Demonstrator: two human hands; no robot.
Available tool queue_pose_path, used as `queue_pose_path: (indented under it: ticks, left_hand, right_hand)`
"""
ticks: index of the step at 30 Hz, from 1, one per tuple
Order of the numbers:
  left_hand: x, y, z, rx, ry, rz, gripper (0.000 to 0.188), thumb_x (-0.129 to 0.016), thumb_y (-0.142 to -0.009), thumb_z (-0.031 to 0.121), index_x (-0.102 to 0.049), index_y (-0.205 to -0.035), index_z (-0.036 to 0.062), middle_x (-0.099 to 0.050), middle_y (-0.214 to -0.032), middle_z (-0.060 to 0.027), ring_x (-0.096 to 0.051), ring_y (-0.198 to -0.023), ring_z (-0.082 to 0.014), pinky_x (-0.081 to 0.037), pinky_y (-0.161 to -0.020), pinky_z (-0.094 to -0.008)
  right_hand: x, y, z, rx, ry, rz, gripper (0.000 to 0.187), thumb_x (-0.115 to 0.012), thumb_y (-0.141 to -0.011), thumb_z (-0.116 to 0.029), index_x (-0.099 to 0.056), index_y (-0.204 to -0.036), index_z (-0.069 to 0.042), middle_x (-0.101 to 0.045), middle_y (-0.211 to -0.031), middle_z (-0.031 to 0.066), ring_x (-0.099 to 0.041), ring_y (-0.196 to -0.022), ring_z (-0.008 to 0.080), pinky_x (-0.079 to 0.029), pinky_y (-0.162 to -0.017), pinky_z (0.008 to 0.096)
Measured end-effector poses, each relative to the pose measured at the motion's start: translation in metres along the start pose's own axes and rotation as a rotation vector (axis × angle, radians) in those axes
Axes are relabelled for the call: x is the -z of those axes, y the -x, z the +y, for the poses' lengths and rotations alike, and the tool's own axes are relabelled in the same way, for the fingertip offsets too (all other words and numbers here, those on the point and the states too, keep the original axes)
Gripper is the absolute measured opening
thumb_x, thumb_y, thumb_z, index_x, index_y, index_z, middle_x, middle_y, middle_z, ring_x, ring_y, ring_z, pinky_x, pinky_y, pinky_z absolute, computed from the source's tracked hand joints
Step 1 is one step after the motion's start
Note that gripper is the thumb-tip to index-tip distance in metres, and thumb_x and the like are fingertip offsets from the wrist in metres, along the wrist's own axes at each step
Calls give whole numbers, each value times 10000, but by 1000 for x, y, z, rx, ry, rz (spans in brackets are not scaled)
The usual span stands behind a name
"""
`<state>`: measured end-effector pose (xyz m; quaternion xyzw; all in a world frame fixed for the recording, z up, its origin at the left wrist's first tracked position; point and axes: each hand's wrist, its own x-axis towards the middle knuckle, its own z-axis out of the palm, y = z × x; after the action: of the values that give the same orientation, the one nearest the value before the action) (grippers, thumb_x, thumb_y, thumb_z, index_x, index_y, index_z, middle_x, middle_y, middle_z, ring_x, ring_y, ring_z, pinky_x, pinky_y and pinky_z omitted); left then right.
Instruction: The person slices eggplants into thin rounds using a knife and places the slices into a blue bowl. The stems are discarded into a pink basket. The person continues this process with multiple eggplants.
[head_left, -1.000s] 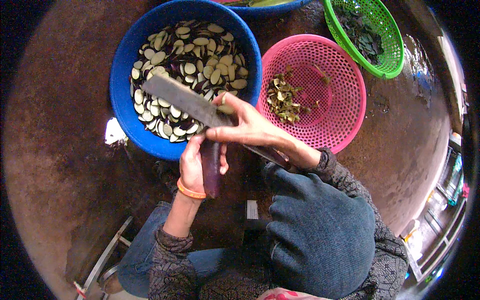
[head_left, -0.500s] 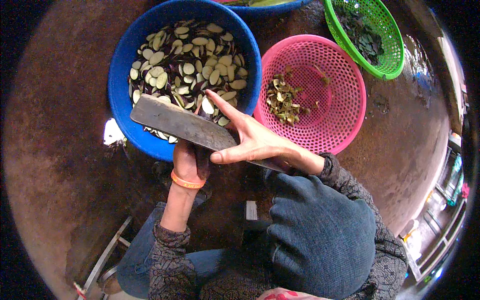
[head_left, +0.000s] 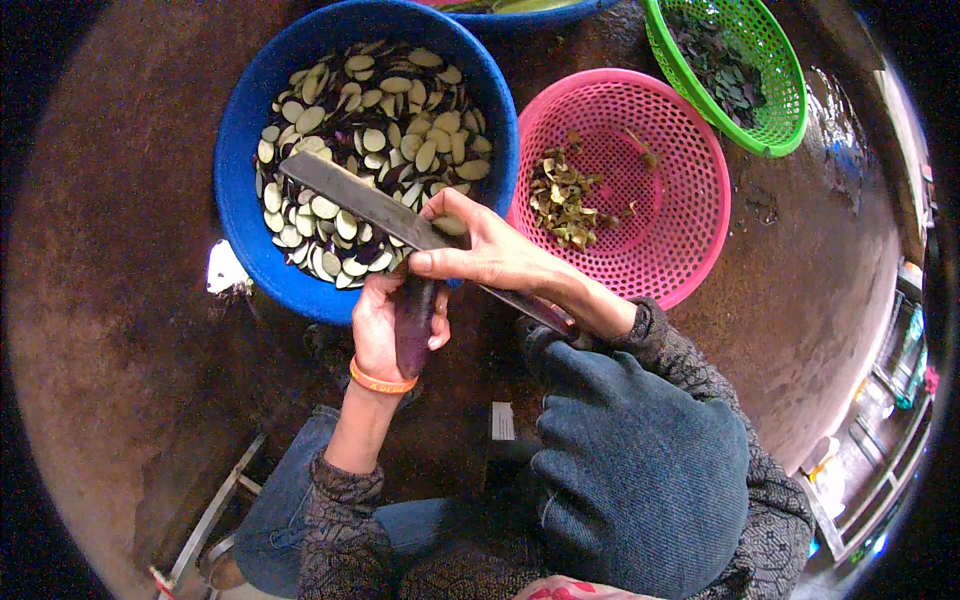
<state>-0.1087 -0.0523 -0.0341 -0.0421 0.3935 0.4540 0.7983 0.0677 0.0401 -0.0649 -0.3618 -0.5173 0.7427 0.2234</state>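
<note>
My left hand (head_left: pixel 372 325) is wrapped round a dark purple eggplant (head_left: pixel 414 328), held upright below the blade. A long, dark metal blade (head_left: pixel 350 190) slants over the blue basin (head_left: pixel 232 215), its lower end running down by my right knee. With thumb and fingers, my right hand (head_left: pixel 500 250) grips around the blade, above the eggplant; a pale cut slice (head_left: pixel 450 224) shows by its curled fingers. Many oval eggplant slices (head_left: pixel 375 140), pale with purple skin, fill the basin. The eggplant's top end is hidden behind the blade and my right thumb.
A pink basket (head_left: pixel 705 240) with dried-looking greenish trimmings (head_left: pixel 560 195) stands right of the basin. Beyond it is a green basket (head_left: pixel 783 60) of dark leafy bits (head_left: pixel 725 75). Another blue basin (head_left: pixel 540 17) shows at the top edge. My denim-covered knee (head_left: pixel 640 440) rises at the lower right.
My right hand's fingers have curled in from being stretched out. My left hand has shifted slightly, bringing more of the eggplant into view below the blade. The blade's tip sits higher.
</note>
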Motion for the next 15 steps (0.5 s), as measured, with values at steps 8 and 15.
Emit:
queue_pose_path:
  ticks: [8,15]
  left_hand:
    - [-4,0,6,-160,26,64,355,-405,-1098,330,-571,-1315,104,-684,-1064,-104,-603,-708,-190,-465,-523,-301]
    - [21,-21,7,-272,53,-278,463,-521,-1042,409,-554,-1387,101,-662,-1253,-90,-629,-1156,-267,-498,-1039,-463]
  right_hand:
    - [12,2,1,65,-45,86,1208,-835,-808,-474,-84,-1611,26,-363,-1535,274,-353,-1421,300,-295,-1175,393]
    - [-9,22,-6,201,-2,-138,1302,-854,-757,-525,-51,-1611,42,-274,-1614,305,-271,-1519,356,-224,-1237,405]
